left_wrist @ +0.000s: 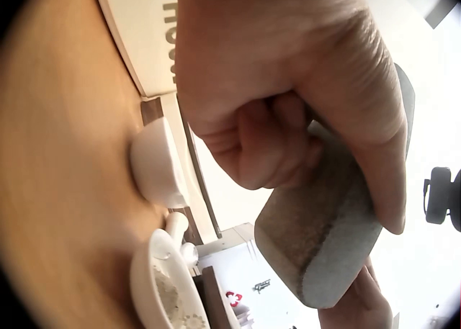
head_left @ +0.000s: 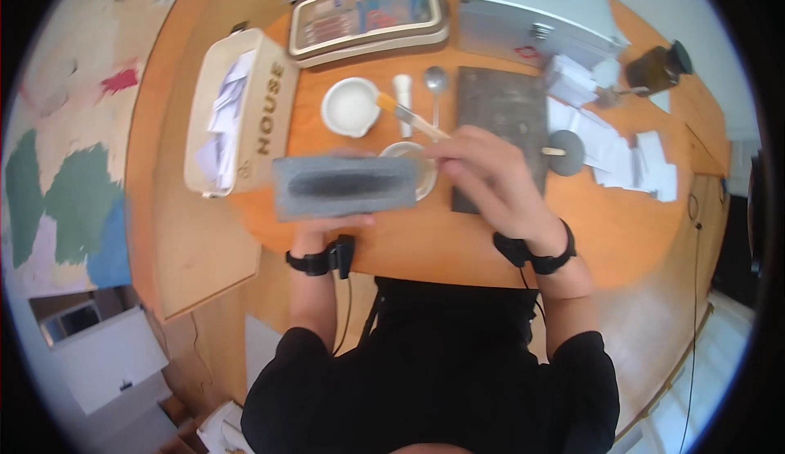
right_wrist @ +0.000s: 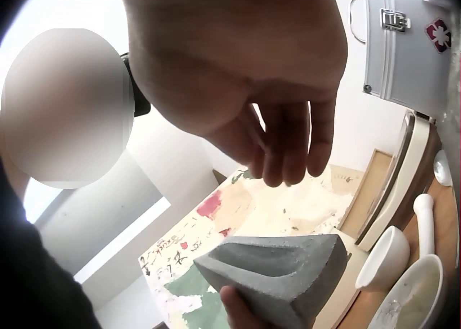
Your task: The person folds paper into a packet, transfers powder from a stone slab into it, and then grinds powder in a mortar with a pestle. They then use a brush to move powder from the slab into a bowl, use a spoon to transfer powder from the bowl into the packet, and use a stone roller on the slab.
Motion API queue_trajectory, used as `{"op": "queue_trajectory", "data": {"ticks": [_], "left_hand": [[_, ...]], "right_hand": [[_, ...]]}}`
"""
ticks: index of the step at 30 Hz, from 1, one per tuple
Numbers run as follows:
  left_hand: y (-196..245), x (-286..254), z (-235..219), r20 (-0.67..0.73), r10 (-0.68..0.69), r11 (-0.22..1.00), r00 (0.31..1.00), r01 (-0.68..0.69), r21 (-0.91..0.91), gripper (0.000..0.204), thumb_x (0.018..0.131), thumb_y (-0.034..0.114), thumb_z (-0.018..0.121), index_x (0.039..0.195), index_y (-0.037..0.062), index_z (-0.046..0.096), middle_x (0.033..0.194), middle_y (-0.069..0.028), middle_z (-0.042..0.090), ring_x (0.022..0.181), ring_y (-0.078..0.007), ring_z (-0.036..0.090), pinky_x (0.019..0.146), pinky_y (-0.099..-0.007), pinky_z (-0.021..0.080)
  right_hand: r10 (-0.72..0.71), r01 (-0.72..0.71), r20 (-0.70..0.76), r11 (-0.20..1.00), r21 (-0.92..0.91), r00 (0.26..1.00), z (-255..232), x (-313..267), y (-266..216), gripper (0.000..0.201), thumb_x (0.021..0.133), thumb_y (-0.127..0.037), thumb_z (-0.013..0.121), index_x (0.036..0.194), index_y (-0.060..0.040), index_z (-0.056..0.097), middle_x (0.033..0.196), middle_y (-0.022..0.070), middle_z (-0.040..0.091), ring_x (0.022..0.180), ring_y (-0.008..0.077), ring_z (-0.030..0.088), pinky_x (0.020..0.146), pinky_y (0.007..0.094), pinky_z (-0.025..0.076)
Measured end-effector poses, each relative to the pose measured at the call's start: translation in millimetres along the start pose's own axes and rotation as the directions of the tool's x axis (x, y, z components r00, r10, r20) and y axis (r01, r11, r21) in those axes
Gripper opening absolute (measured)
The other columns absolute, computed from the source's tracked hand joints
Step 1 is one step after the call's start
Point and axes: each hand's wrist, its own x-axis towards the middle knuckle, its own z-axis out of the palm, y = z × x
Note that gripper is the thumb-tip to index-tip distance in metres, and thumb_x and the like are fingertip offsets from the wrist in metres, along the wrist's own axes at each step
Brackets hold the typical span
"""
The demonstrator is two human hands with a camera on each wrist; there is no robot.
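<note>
My left hand (head_left: 317,228) grips a grey block (head_left: 347,209) with a long boat-shaped hollow in its upper face; it looks like stone or concrete. In the left wrist view, the thumb lies along one side of the block (left_wrist: 338,250) and the fingers curl against another. My right hand (head_left: 499,172) pinches a flat brush (head_left: 423,125) by its wooden handle, its yellowish bristles pointing away from me. A white bowl (head_left: 428,184) with pale contents sits on the table, partly hidden behind the block and right hand. Below the right hand in the right wrist view, the hollow (right_wrist: 266,260) faces up.
A white mortar (head_left: 350,107), pestle (head_left: 402,94) and spoon (head_left: 435,82) stand beyond the hands. A dark board (head_left: 499,119), grey disc (head_left: 564,151) and papers (head_left: 609,147) lie right. A HOUSE bin (head_left: 266,110) is left; a clear-lidded case (head_left: 368,49) and metal case (head_left: 531,33) stand behind.
</note>
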Motion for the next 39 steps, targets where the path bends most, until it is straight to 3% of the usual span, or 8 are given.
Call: {"op": "queue_trajectory", "data": {"ticks": [4,10,13,17,20,23,32,39], "left_hand": [[9.0,23.1,25.8,0.171,-0.086,0.996,0.982,0.087,0.003,0.085,0.063,0.014,0.093,0.135,0.0039,0.049,0.125,-0.0083,0.061,0.116,-0.0196,0.058,0.100,-0.0363,0.048],[3.6,42.2,87.3,0.285,-0.226,0.934,0.931,0.291,-0.210,0.078,0.074,0.019,0.086,0.139,0.0087,0.045,0.135,-0.0078,0.053,0.126,-0.0217,0.051,0.104,-0.0383,0.044],[-1.4,56.7,97.1,0.390,-0.125,0.991,0.912,0.098,0.088,0.080,0.073,0.023,0.088,0.139,0.0070,0.045,0.135,-0.0081,0.053,0.126,-0.0221,0.051,0.103,-0.0380,0.044],[-1.7,73.3,112.9,0.287,-0.173,0.924,0.942,0.256,-0.285,0.069,0.082,0.023,0.081,0.137,0.0023,0.045,0.108,-0.0053,0.064,0.097,-0.0128,0.061,0.082,-0.0283,0.050],[-13.5,67.5,98.9,0.118,-0.405,0.843,0.907,0.420,-0.337,0.054,0.089,0.015,0.074,0.133,0.0023,0.046,0.077,0.0034,0.059,0.067,-0.0027,0.052,0.059,-0.0206,0.040],[-9.7,58.5,100.2,0.031,-0.345,0.882,0.938,0.335,-0.332,0.042,0.094,0.010,0.065,0.132,0.0057,0.046,0.065,0.0048,0.049,0.048,-0.0006,0.032,0.042,-0.0202,0.021],[-13.8,34.6,115.8,0.069,-0.286,0.855,0.956,0.287,-0.431,0.047,0.093,0.007,0.064,0.135,0.0021,0.041,0.064,0.0042,0.049,0.056,-0.0013,0.041,0.048,-0.0203,0.030],[-27.5,31.9,126.9,0.184,-0.256,0.929,0.949,0.294,-0.226,0.066,0.093,0.009,0.065,0.148,-0.0007,0.031,0.068,0.0039,0.050,0.058,-0.0023,0.044,0.051,-0.0194,0.032]], "right_hand": [[-0.097,0.109,0.076,0.979,-0.174,0.992,-5.2,20.4,-31.8,0.058,0.078,-0.021,0.077,0.127,-0.0010,0.055,0.101,0.0162,0.059,0.092,0.0353,0.059,0.077,0.0403,0.049],[0.190,-0.103,0.119,0.852,-0.513,0.975,-12.7,18.9,-51.8,0.069,0.067,-0.035,0.083,0.117,0.0024,0.055,0.098,0.0183,0.058,0.090,0.0362,0.060,0.075,0.0405,0.050],[0.291,-0.217,0.042,0.793,-0.569,0.956,-28.6,15.1,-48.6,0.065,0.064,-0.039,0.084,0.105,0.0048,0.059,0.088,0.0181,0.060,0.078,0.0348,0.062,0.068,0.0393,0.050],[0.425,-0.437,-0.156,0.716,-0.544,0.892,-43.1,13.9,-27.9,0.061,0.060,-0.043,0.084,0.088,0.0071,0.063,0.075,0.0200,0.062,0.067,0.0329,0.063,0.061,0.0381,0.049],[0.534,-0.568,-0.247,0.603,-0.560,0.809,-52.5,15.9,-14.6,0.061,0.059,-0.045,0.083,0.083,0.0077,0.064,0.073,0.0217,0.064,0.069,0.0319,0.065,0.063,0.0388,0.050],[0.588,-0.650,-0.336,0.471,-0.596,0.735,-53.4,20.5,-6.2,0.060,0.060,-0.046,0.082,0.079,0.0088,0.066,0.071,0.0218,0.065,0.068,0.0328,0.065,0.065,0.0400,0.050],[0.567,-0.712,-0.486,0.284,-0.642,0.665,-39.3,33.7,24.3,0.060,0.057,-0.048,0.080,0.080,0.0065,0.071,0.080,0.0261,0.069,0.079,0.0393,0.069,0.073,0.0421,0.055],[0.524,-0.749,-0.581,0.185,-0.636,0.623,-20.5,34.7,37.3,0.061,0.061,-0.051,0.078,0.082,0.0062,0.071,0.084,0.0255,0.070,0.082,0.0387,0.069,0.076,0.0434,0.054]]}}
